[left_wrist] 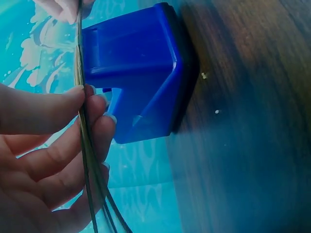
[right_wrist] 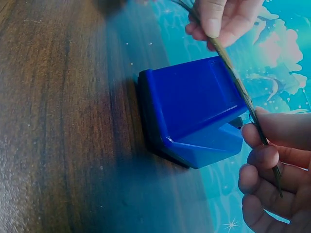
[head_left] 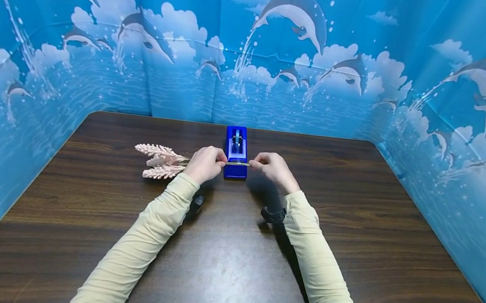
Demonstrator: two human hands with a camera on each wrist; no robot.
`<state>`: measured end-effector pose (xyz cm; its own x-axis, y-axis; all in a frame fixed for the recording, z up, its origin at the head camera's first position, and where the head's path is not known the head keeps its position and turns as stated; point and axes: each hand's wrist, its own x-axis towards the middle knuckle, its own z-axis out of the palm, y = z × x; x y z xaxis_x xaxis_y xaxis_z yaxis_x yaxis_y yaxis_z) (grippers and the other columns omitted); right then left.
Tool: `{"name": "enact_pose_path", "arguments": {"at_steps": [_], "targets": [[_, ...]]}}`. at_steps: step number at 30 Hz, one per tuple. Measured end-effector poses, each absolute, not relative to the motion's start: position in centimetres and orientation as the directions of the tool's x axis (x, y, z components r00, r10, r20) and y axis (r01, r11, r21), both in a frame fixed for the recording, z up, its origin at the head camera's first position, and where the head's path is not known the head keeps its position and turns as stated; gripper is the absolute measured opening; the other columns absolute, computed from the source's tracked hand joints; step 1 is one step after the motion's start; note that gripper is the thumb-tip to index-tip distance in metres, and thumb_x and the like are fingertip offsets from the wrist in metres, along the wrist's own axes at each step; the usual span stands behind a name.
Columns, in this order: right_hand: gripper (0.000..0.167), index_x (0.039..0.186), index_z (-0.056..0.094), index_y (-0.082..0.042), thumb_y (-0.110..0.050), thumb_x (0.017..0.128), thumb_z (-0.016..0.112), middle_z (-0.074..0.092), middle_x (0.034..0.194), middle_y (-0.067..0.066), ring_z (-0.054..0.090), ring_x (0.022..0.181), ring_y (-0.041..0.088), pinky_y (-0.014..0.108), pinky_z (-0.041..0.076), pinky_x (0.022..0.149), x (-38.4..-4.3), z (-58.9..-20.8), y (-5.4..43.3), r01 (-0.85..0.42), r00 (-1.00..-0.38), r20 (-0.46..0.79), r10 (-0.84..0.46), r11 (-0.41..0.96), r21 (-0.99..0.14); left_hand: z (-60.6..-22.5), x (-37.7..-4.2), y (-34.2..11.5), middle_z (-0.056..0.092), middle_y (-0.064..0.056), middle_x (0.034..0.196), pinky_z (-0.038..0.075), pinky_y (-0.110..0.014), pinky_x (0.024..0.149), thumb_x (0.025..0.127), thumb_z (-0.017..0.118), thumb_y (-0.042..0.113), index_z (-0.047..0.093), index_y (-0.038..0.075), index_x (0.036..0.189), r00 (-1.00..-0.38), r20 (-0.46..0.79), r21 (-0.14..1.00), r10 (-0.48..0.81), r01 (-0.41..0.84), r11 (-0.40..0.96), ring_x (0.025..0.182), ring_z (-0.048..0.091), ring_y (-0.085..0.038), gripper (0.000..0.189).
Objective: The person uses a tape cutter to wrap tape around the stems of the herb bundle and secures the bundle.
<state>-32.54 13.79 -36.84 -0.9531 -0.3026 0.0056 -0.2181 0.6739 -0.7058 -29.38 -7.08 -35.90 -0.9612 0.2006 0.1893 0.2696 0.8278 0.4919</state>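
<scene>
From the head view, I am looking forward and down on the table (head_left: 225,247) from well back. I am running both wrist views close, facing forward, turned sideways, sharing the blue dispenser (left_wrist: 133,53) and stems (left_wrist: 79,65).

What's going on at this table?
A person pinches a bunch of thin stems with the fingers of the left hand and, at the bare end, of the right hand. The stems stretch across a blue tape dispenser standing on the dark wooden table; whether they touch it is hard to tell. Pale pink plumes stick out beyond the left hand.
</scene>
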Motion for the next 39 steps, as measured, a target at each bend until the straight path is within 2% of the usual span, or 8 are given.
{"name": "enact_pose_path", "arguments": {"at_steps": [7,15,21,25,31,34,37,39], "targets": [[0.022,0.091,0.067,-0.002,-0.024,0.094,0.063,0.060,0.077,0.003,0.052,0.070,0.014,0.024,0.041,0.062,-32.5,-36.7,14.1,-0.255,-0.942,0.019,-0.336,0.674,-0.693,-36.2,-29.5,-6.9,0.070,-0.009,0.083,0.049,-0.041,0.079,0.084,0.064,0.005,0.068,0.005,0.089,-0.961,0.195,0.495,0.194,0.268,0.827,0.082,0.064,-0.027,0.006],[0.049,0.081,0.067,0.004,-0.038,0.101,0.049,0.052,0.059,0.001,0.043,0.057,0.012,0.025,0.034,0.056,-33.0,-37.6,13.9,-0.256,-0.938,-0.011,-0.347,0.711,-0.656,-36.3,-29.4,-7.1,0.064,-0.008,0.081,0.047,-0.041,0.073,0.083,0.064,0.006,0.063,0.005,0.089,-0.949,0.214,0.465,0.232,0.308,0.830,0.077,0.060,-0.026,0.006],[0.040,0.074,0.063,-0.002,-0.033,0.098,0.055,0.052,0.064,-0.001,0.041,0.062,0.013,0.025,0.033,0.058,-33.0,-37.7,13.7,-0.248,-0.940,-0.006,-0.341,0.696,-0.673,-36.4,-29.5,-7.1,0.061,-0.006,0.072,0.045,-0.040,0.067,0.077,0.065,0.000,0.058,0.008,0.078,-0.926,0.277,0.453,0.258,0.362,0.815,0.071,0.057,-0.026,0.011],[0.037,0.082,0.063,0.004,-0.030,0.097,0.058,0.046,0.063,-0.004,0.041,0.061,0.013,0.025,0.033,0.056,-33.0,-37.5,13.6,-0.185,-0.948,-0.038,-0.316,0.644,-0.742,-36.4,-29.7,-7.2,0.060,-0.005,0.069,0.043,-0.040,0.064,0.073,0.066,-0.004,0.055,0.008,0.073,-0.907,0.315,0.453,0.278,0.401,0.796,0.068,0.057,-0.025,0.017],[0.033,0.088,0.063,0.008,-0.024,0.096,0.060,0.046,0.065,-0.004,0.042,0.063,0.013,0.025,0.033,0.057,-32.9,-37.1,13.6,-0.166,-0.951,-0.035,-0.308,0.602,-0.781,-36.1,-29.7,-7.4,0.065,-0.006,0.076,0.044,-0.036,0.067,0.090,0.064,0.013,0.061,0.006,0.086,-0.941,0.190,0.513,0.281,0.339,0.789,0.072,0.060,-0.023,0.009],[0.031,0.085,0.061,0.006,-0.022,0.096,0.060,0.046,0.066,-0.004,0.041,0.064,0.013,0.025,0.033,0.057,-32.9,-37.1,13.7,-0.179,-0.947,-0.025,-0.320,0.592,-0.786,-36.1,-29.7,-7.5,0.068,-0.008,0.073,0.046,-0.036,0.070,0.100,0.052,0.026,0.065,0.002,0.088,-0.962,0.087,0.514,0.257,0.265,0.816,0.071,0.062,-0.022,0.030],[0.028,0.085,0.061,0.006,-0.020,0.095,0.061,0.045,0.067,-0.004,0.041,0.065,0.013,0.025,0.033,0.058,-32.8,-37.2,13.8,-0.205,-0.942,-0.005,-0.335,0.589,-0.782,-36.3,-29.7,-7.6,0.068,-0.007,0.069,0.044,-0.035,0.068,0.102,0.046,0.027,0.068,0.001,0.083,-0.972,0.033,0.490,0.231,0.217,0.844,0.066,0.059,-0.020,0.039],[0.027,0.087,0.062,0.007,-0.020,0.095,0.061,0.046,0.068,-0.004,0.042,0.067,0.013,0.025,0.034,0.060,-32.8,-37.2,13.9,-0.227,-0.939,0.013,-0.343,0.593,-0.773,-36.4,-29.7,-7.5,0.065,-0.006,0.069,0.043,-0.033,0.066,0.100,0.050,0.025,0.068,0.002,0.078,-0.976,0.040,0.494,0.215,0.206,0.845,0.066,0.056,-0.020,0.037]]}}
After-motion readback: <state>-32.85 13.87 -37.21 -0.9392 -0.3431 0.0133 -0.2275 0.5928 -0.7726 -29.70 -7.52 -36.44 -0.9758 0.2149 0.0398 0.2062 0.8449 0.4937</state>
